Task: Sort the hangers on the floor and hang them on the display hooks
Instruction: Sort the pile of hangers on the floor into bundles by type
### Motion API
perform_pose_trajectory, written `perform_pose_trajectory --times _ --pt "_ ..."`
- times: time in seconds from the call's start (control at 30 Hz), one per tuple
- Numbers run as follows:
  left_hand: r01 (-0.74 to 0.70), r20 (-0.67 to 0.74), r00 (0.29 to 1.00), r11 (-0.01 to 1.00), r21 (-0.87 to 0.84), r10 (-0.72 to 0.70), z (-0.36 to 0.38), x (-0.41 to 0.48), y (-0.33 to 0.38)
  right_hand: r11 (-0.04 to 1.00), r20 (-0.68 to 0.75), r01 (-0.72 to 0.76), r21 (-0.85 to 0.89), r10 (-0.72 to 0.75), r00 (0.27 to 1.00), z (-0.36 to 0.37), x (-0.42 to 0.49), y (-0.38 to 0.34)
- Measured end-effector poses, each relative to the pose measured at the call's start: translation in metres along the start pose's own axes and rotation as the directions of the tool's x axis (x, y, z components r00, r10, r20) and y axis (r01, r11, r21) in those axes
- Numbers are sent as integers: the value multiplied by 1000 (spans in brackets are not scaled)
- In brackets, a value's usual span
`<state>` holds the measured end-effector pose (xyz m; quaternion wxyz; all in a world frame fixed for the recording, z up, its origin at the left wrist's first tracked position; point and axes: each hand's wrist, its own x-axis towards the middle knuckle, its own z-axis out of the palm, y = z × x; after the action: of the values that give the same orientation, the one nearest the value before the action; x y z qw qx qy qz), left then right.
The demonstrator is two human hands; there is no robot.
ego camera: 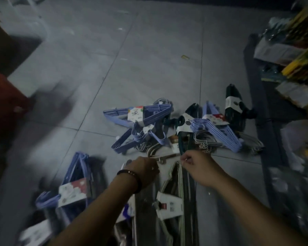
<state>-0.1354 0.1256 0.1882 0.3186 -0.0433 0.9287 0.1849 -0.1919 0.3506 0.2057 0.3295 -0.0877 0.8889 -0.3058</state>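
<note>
Bundles of hangers with paper labels lie in a heap on the grey tiled floor: purple bundles [140, 119], dark green bundles [234, 105] and pale grey ones [208, 141]. One more purple bundle [75, 185] lies apart at the lower left. Right in front of me is a pale grey bundle [174, 189] with a white label. My left hand [146, 169], with a dark bracelet at the wrist, grips the hooks at the top of this bundle. My right hand [196, 162] pinches the bundle's upper corner beside it.
A shelf unit [263, 96] with a dark frame and yellow-packaged goods [299, 66] stands at the right. A red object [5, 103] and dark shapes sit at the left edge. Open floor tiles [149, 50] stretch beyond the heap.
</note>
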Motion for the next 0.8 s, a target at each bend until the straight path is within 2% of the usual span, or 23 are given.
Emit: perform_pose_trajectory --times 0.1,0.27,0.4,0.5,0.67,0.8 --pt "12 17 1000 1000 5 -12 -61 -93 11 1000 66 -24 10 23 998 -40 -78 -65" --pt "16 81 997 987 -160 -3 -165 -254 55 997 108 -70 42 65 992 -105 -211 -175" --pt "83 70 995 953 -290 -65 -215 -360 77 989 202 -122 82 103 974 -151 -307 -243" --pt "105 25 994 926 -362 -103 -243 -421 86 990 265 -129 54 110 958 -185 -360 -276" --pt "192 -28 974 890 -414 -223 -261 -505 105 997 274 -69 20 61 960 -206 -414 -282" --pt "203 -138 939 830 -519 -315 -269 -548 118 997 312 52 -59 -32 949 -214 -423 -302"
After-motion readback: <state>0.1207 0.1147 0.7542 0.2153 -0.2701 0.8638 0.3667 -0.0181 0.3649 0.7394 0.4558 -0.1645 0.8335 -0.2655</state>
